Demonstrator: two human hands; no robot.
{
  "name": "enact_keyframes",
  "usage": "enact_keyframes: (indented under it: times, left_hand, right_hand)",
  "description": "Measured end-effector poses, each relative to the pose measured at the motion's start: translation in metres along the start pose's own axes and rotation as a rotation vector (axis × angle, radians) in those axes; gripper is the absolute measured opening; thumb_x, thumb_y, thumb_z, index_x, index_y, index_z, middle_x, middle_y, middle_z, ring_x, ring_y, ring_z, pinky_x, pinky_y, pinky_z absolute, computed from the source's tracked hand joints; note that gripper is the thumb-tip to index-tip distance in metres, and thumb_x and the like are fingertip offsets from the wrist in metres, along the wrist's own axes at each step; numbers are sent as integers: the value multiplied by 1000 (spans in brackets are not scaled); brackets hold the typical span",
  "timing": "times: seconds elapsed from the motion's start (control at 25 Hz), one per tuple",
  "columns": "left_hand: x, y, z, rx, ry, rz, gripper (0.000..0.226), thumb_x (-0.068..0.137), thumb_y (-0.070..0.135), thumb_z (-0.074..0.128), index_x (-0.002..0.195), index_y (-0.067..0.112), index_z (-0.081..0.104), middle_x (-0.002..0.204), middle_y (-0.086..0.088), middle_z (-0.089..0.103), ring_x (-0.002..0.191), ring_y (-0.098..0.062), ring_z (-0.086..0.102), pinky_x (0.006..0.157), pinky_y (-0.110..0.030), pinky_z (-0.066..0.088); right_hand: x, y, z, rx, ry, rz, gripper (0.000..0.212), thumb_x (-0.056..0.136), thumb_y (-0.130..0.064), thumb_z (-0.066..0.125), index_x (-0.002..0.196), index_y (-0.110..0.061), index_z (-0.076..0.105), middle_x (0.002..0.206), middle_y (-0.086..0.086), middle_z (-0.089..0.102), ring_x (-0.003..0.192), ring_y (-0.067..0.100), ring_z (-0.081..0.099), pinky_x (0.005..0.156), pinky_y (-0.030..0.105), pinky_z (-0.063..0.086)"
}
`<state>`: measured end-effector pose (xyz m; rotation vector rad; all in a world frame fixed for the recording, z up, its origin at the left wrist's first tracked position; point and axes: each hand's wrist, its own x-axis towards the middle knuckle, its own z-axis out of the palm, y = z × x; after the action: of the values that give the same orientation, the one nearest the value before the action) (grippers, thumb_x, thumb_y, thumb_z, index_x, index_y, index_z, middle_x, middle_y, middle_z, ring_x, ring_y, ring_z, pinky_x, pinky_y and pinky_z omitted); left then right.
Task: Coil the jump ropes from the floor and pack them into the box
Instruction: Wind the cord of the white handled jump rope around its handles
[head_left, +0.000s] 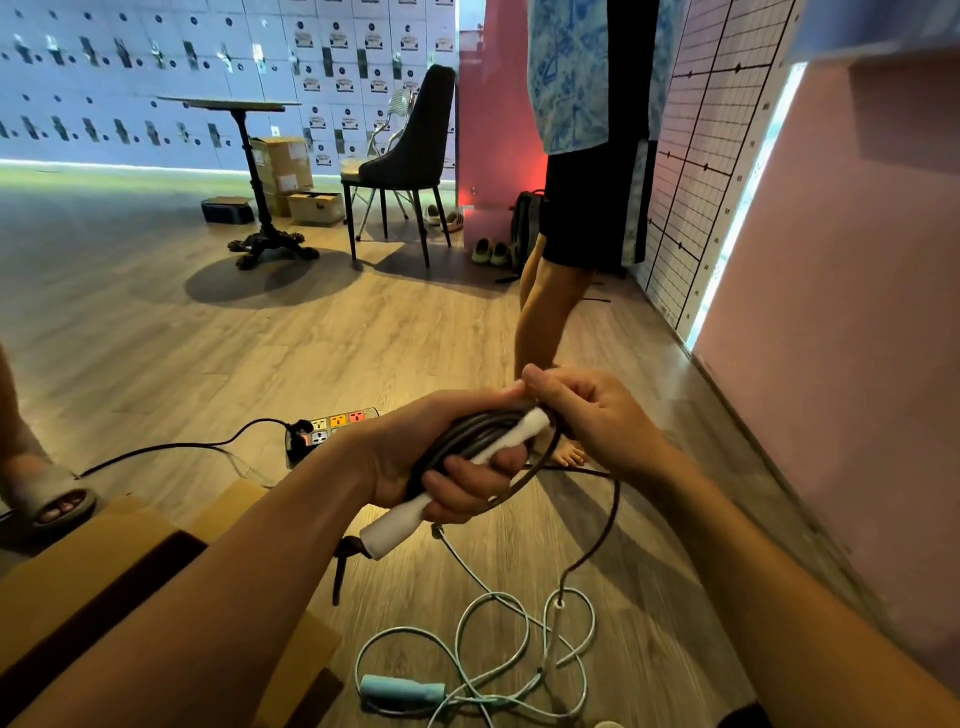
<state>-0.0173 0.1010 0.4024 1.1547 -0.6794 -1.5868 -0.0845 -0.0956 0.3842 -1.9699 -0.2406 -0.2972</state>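
Note:
My left hand (441, 467) grips a bundle of dark jump rope coils (470, 434) together with a white handle (400, 525) that sticks out below the fist. At the bundle's top end, my right hand (582, 415) pinches the dark rope. A loose length of that rope (605, 530) hangs in a curve down to the floor. A light blue jump rope (498, 649) lies tangled on the wooden floor below my hands, its blue handle (402, 690) at the bottom. The open cardboard box (104, 561) sits at the lower left, under my left forearm.
A person stands close ahead, bare leg (545, 312) and foot just beyond my hands. Another person's sandalled foot (49, 499) is at the left edge. A power strip (332, 427) with a black cable lies on the floor. Farther back stand a round table (249, 171), a chair (410, 156) and boxes.

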Motion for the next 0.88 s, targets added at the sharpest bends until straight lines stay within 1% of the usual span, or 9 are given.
enact_keyframes:
  times: [0.08, 0.16, 0.24, 0.32, 0.36, 0.44, 0.6, 0.68, 0.88]
  left_hand:
    - [-6, 1, -3, -69, -43, 75, 51, 92, 61, 48, 77, 12, 48, 50, 5, 31, 35, -5, 34, 36, -19, 30]
    - [-10, 1, -6, -128, -68, 125, 50, 93, 59, 49, 78, 11, 49, 51, 4, 29, 36, -7, 31, 37, -20, 31]
    - [-11, 0, -9, -181, -88, 164, 50, 94, 58, 48, 79, 11, 49, 52, 4, 30, 37, -8, 29, 38, -20, 31]
    - [-8, -1, -9, -232, -128, 213, 50, 95, 58, 45, 80, 10, 49, 52, 4, 31, 38, -9, 30, 39, -21, 31]
    - [-5, -1, -8, -258, -150, 241, 51, 96, 58, 42, 80, 10, 50, 52, 3, 31, 38, -9, 30, 39, -22, 32]
    - [1, 1, -6, -317, -188, 314, 53, 97, 58, 39, 80, 9, 51, 52, 3, 32, 38, -9, 31, 40, -22, 35]
    - [0, 8, -7, -489, -217, 550, 56, 97, 61, 31, 83, 10, 50, 55, 4, 34, 41, -10, 32, 45, -25, 36]
    - [1, 8, -11, -582, -218, 667, 61, 97, 64, 28, 85, 9, 51, 57, 3, 35, 44, -10, 34, 48, -26, 38]
    - [8, 4, -16, -677, -218, 849, 65, 97, 65, 31, 89, 5, 55, 61, 3, 36, 49, -9, 35, 54, -27, 38]
  right_hand:
    - [-4, -6, -6, 78, 39, -12, 49, 89, -53, 58, 88, -5, 65, 78, 38, 44, 61, 38, 40, 54, 34, 32]
    - [-7, -6, -11, 88, 51, -2, 36, 93, -44, 61, 92, -9, 68, 80, 38, 46, 63, 35, 43, 54, 31, 34]
    - [-8, -4, -8, 70, 50, 21, 45, 97, -43, 53, 96, 0, 68, 77, 35, 47, 61, 35, 41, 54, 30, 33]
    - [-7, -5, 0, 77, 54, 58, 55, 95, -45, 46, 88, 7, 61, 65, 19, 45, 55, 24, 38, 52, 26, 31]
    - [-6, -7, 4, 88, 64, 74, 55, 95, -46, 43, 82, 5, 58, 60, 9, 44, 52, 15, 39, 50, 22, 32]
    - [-3, -9, 9, 143, 77, 86, 48, 98, -46, 38, 77, -5, 53, 58, -2, 43, 51, 9, 38, 49, 20, 33]
    - [0, -1, 16, 173, 59, 82, 33, 107, -32, 38, 85, -15, 56, 61, -2, 44, 54, 12, 40, 55, 34, 37]
    - [1, 4, 23, 148, 43, 85, 31, 108, -33, 37, 91, -20, 60, 62, 0, 43, 55, 14, 38, 58, 39, 35]
    - [10, -8, 31, 164, -6, 179, 45, 106, -45, 38, 73, -21, 56, 58, -2, 40, 50, 11, 35, 49, 27, 28]
